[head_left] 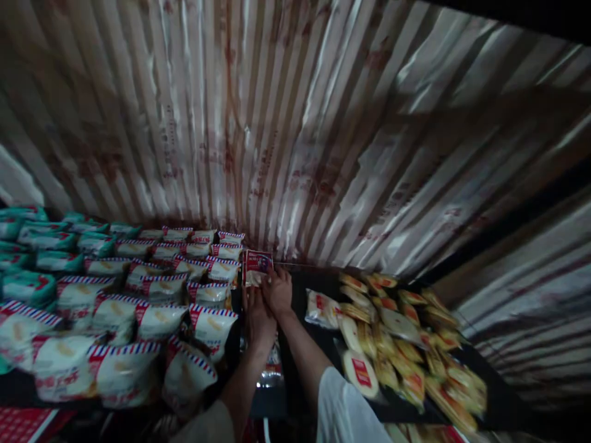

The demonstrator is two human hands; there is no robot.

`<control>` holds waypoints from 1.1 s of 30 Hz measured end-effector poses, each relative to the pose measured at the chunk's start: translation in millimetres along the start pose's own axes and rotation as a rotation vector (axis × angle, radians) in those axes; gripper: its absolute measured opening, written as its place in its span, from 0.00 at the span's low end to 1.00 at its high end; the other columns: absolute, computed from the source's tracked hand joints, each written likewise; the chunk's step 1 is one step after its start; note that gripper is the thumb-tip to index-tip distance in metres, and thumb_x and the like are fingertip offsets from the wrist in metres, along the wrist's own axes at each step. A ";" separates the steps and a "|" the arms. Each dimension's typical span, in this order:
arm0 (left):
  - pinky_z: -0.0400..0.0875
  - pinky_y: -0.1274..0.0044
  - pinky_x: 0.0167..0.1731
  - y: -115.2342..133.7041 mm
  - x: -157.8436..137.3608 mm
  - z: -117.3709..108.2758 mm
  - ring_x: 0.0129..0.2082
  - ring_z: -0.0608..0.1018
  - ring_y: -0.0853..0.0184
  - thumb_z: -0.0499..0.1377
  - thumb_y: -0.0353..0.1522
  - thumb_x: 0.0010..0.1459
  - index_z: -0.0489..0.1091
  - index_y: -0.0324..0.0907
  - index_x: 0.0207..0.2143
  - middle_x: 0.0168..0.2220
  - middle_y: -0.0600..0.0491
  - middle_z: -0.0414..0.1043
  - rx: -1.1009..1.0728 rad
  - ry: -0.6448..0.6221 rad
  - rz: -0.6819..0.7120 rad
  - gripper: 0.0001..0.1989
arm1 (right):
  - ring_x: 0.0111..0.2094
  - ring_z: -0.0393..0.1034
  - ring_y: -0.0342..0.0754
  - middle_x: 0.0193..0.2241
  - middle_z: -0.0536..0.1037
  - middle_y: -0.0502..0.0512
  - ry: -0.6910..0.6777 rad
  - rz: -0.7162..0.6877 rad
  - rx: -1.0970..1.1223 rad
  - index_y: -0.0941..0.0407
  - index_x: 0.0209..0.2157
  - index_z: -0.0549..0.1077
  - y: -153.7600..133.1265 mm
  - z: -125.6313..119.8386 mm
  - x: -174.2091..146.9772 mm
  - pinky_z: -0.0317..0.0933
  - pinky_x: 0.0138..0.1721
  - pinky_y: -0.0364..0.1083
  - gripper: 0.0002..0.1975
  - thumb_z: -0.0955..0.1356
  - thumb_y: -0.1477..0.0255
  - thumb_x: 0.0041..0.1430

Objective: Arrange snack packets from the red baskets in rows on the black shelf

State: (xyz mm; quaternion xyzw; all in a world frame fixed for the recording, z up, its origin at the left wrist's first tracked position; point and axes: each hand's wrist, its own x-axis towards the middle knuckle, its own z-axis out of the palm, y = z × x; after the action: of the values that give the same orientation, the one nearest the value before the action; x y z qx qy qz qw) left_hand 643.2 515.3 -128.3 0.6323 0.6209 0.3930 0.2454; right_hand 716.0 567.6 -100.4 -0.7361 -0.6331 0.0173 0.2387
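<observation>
Two bare hands reach forward close together over a narrow row of flat packs on the dark shelf. A red flat packet with a printed picture (257,263) lies at the row's far end. My right hand (279,291) rests at that packet's lower right edge, fingers spread and pointing away from me. Just nearer and to the left, my left hand (260,321) lies palm down, its fingers stretched towards the same packet's lower edge. Under my wrists shows a shiny wrapped pack (271,367), partly hidden. The picture is dim and a little blurred.
White snack bags with striped tops (159,317) stand in rows on the left, with green bags (28,287) farther left. Right of my arms lies a loose pile of yellow wrapped breads (406,351) on the dark shelf (299,344). Ribbed plastic sheeting (277,135) hangs behind.
</observation>
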 end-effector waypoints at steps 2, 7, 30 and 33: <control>0.52 0.64 0.64 -0.1 0.6 -1.5 0.66 0.52 0.56 0.51 0.24 0.53 0.63 0.34 0.57 0.61 0.41 0.61 -0.008 -0.008 0.005 0.26 | 0.58 0.58 0.55 0.55 0.70 0.63 -0.005 -0.066 0.000 0.57 0.53 0.71 -1.1 2.2 6.4 0.52 0.56 0.52 0.20 0.63 0.70 0.60; 0.51 0.63 0.64 6.5 0.9 -4.4 0.67 0.51 0.58 0.47 0.21 0.54 0.62 0.35 0.58 0.62 0.41 0.59 -0.004 0.001 -0.003 0.27 | 0.58 0.58 0.52 0.53 0.72 0.57 -0.121 -0.227 0.005 0.54 0.53 0.71 -2.1 13.8 24.7 0.48 0.59 0.52 0.19 0.63 0.69 0.61; 0.59 0.60 0.60 -5.4 -14.2 6.9 0.65 0.53 0.51 0.51 0.27 0.57 0.67 0.36 0.54 0.62 0.41 0.58 0.187 0.032 0.157 0.22 | 0.57 0.60 0.51 0.55 0.71 0.55 -0.200 -0.142 -0.032 0.51 0.50 0.73 -11.3 37.7 53.3 0.56 0.56 0.50 0.17 0.60 0.65 0.65; 0.59 0.60 0.59 -7.1 -14.5 6.6 0.63 0.57 0.50 0.51 0.28 0.57 0.67 0.33 0.54 0.61 0.38 0.59 0.211 0.017 0.147 0.21 | 0.59 0.58 0.50 0.56 0.70 0.54 -0.193 -0.126 -0.035 0.51 0.51 0.71 -12.6 40.3 51.1 0.54 0.57 0.50 0.18 0.58 0.66 0.66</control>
State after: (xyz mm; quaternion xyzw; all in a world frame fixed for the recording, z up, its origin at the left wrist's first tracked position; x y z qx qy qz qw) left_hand 645.4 503.0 -140.5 0.6950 0.6128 0.3479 0.1427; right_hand 701.2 630.1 -117.3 -0.6937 -0.6985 0.0617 0.1644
